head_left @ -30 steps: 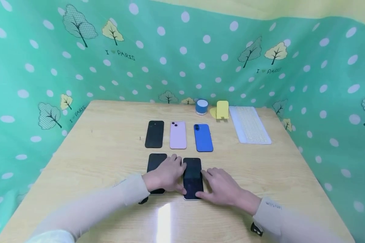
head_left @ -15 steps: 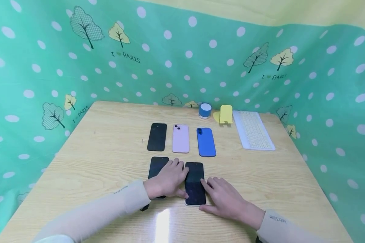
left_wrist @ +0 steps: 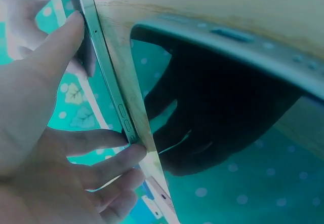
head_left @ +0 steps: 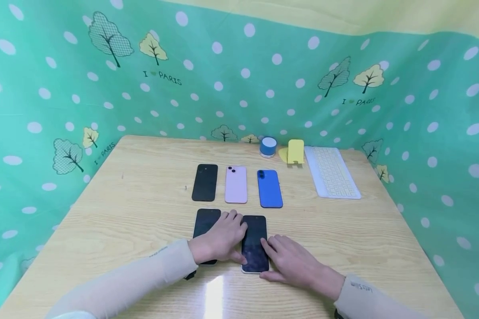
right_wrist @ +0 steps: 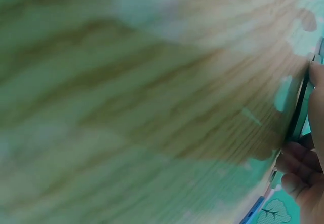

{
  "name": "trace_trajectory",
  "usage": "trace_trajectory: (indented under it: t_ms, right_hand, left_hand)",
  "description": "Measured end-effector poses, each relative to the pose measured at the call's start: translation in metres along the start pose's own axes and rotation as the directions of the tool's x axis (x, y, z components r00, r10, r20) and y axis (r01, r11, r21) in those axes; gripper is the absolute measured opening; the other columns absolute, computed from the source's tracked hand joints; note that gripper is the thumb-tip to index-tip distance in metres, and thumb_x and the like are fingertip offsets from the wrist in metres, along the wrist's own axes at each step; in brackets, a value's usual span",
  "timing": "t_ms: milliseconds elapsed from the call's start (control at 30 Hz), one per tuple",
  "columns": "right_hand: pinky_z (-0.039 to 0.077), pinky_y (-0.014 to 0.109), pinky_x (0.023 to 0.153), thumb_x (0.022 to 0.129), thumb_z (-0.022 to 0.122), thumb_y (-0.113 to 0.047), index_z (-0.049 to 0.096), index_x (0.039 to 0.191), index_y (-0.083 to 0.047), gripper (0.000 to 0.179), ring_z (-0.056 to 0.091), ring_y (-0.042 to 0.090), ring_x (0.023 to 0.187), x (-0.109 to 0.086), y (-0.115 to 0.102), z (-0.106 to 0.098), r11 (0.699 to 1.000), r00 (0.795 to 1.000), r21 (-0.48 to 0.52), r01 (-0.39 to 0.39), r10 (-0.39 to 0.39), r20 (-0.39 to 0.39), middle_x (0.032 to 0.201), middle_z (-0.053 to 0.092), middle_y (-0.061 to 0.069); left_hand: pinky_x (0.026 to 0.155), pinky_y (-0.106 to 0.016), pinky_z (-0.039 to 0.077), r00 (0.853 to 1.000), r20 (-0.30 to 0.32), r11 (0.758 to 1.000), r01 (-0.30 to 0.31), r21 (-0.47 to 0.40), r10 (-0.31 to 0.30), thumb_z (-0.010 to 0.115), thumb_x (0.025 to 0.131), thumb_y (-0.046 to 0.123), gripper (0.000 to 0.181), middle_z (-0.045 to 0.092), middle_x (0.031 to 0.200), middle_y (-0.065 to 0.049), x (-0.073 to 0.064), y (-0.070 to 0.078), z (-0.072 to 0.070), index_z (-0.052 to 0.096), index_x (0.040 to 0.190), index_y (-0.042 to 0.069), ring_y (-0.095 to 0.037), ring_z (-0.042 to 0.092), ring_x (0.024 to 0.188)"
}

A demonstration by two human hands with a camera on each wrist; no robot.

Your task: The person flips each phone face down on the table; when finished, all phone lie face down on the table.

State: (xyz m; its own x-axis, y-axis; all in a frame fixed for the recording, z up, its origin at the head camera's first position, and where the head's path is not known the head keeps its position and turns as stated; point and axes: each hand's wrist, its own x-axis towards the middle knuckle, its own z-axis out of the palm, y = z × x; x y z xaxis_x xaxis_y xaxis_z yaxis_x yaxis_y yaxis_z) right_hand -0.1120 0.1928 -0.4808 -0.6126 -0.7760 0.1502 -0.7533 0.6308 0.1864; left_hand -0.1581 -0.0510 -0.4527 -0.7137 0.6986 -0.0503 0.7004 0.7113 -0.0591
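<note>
A smartphone [head_left: 255, 246] lies screen up on the table between my hands. My left hand [head_left: 223, 237] touches its left side, with the thumb near the bottom and fingertips near the top; the left wrist view shows them along its edge [left_wrist: 109, 77]. My right hand [head_left: 293, 261] rests at the opposite side, index finger on the screen's edge and thumb by the lower right corner. In the right wrist view that hand [right_wrist: 309, 168] is partly cut off. Beneath my left hand lies a second smartphone [head_left: 205, 221], screen up, partly hidden; its reflective screen [left_wrist: 228, 133] fills the left wrist view.
Behind lie a black phone [head_left: 205, 182], a pink phone [head_left: 236, 185] and a blue phone [head_left: 269, 188], backs up. Farther back stand a small blue cylinder [head_left: 268, 147] and a yellow phone stand [head_left: 295, 151]. A white keyboard [head_left: 333, 173] is at the right.
The right thumb has slid off the phone's screen to its lower right corner, and the right index finger has shifted lower along the edge. The left hand keeps its place. The head view has tilted slightly.
</note>
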Motion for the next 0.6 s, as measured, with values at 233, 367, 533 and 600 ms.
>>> trace_trajectory:
  t_ms: [233,367,533,600]
  right_hand:
    - [0.054,0.028,0.085,0.095,0.061,-0.065,0.071,0.13,-0.001,0.074,0.057,0.011,0.092,-0.002,-0.001,0.005,0.998,0.993,-0.049,0.03,-0.036,-0.116,0.104,0.066,0.001]
    - [0.053,0.027,0.082,0.093,0.065,-0.062,0.073,0.126,0.0,0.07,0.058,0.012,0.091,-0.003,0.0,0.009,0.996,0.981,-0.081,0.039,-0.053,-0.186,0.102,0.067,0.002]
    - [0.055,0.028,0.083,0.09,0.073,-0.055,0.074,0.123,-0.002,0.062,0.061,0.013,0.092,-0.003,0.001,0.01,0.996,0.976,-0.093,0.008,-0.028,-0.214,0.104,0.07,0.003]
    - [0.055,0.029,0.084,0.091,0.074,-0.054,0.074,0.123,-0.003,0.061,0.062,0.013,0.094,-0.003,0.001,0.009,0.996,0.982,-0.092,-0.008,-0.01,-0.191,0.105,0.07,0.003]
  left_hand:
    - [0.091,-0.041,0.044,1.0,-0.002,0.999,0.013,-0.042,-0.013,0.078,0.072,0.077,0.09,0.063,0.119,-0.01,-0.001,0.002,0.003,0.068,0.125,0.005,-0.025,0.052,0.109]
    - [0.088,-0.039,0.042,1.0,-0.009,0.999,0.022,-0.043,-0.022,0.077,0.072,0.078,0.093,0.063,0.118,-0.01,0.001,0.002,0.005,0.067,0.127,0.003,-0.025,0.051,0.109]
    - [0.089,-0.039,0.041,0.999,-0.008,0.997,0.052,-0.056,-0.052,0.077,0.071,0.079,0.101,0.061,0.121,-0.012,0.003,0.003,0.004,0.064,0.134,0.001,-0.026,0.049,0.109]
    - [0.089,-0.039,0.041,0.998,0.0,0.997,0.06,-0.055,-0.06,0.077,0.072,0.079,0.102,0.061,0.122,-0.012,0.004,0.003,0.003,0.063,0.135,0.001,-0.026,0.049,0.109]
